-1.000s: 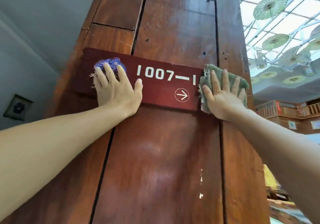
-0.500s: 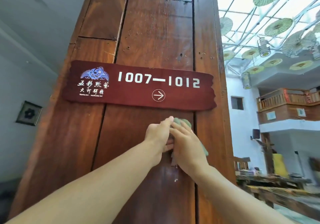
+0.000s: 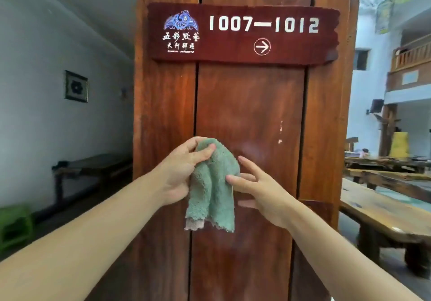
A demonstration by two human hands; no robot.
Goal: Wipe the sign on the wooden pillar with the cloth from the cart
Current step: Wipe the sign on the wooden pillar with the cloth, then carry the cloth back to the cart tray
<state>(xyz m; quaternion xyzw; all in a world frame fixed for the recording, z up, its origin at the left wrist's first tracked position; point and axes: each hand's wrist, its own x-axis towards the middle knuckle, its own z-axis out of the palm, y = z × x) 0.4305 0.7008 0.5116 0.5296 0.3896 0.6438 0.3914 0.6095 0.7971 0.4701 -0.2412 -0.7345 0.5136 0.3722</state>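
The dark red sign (image 3: pixel 242 33), lettered 1007—1012 with a blue emblem and a white arrow, hangs high on the wooden pillar (image 3: pixel 249 104). Well below it, a green terry cloth (image 3: pixel 211 191) droops in front of the pillar. My left hand (image 3: pixel 184 167) pinches the cloth's top between thumb and fingers. To the cloth's right, my right hand (image 3: pixel 258 191) has its fingers spread, fingertips touching the cloth's right edge without gripping it. Neither hand touches the sign.
A long wooden table (image 3: pixel 382 214) stands to the right of the pillar, with more tables behind it. On the left are a dark bench (image 3: pixel 93 163) against the wall, a framed picture (image 3: pixel 76 86) and a green stool (image 3: pixel 15 225).
Both hands left the sign and dropped below it. The cloth passed from my right hand into my left, and the right hand opened. The view tilted down.
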